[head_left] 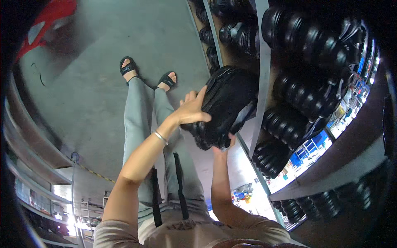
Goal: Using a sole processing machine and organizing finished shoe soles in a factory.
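Observation:
A large black bundle (231, 97) with folded, ridged edges is between my hands, beside the shelf rack; what it is made of cannot be made out. My left hand (192, 108) presses on its left side, thumb and fingers spread over the edge. Its lower end rests against my right hand (224, 144), whose fingers are partly hidden behind it. A pale patch shows on the bundle's right side. A silver bangle is on my left wrist.
At the right, a rack with pale uprights (263, 53) carries rows of glossy black ribbed pieces (304, 35). More shelves (39, 184) stand at the lower left. A red object (49, 16) is on the grey floor (103, 45) at the upper left.

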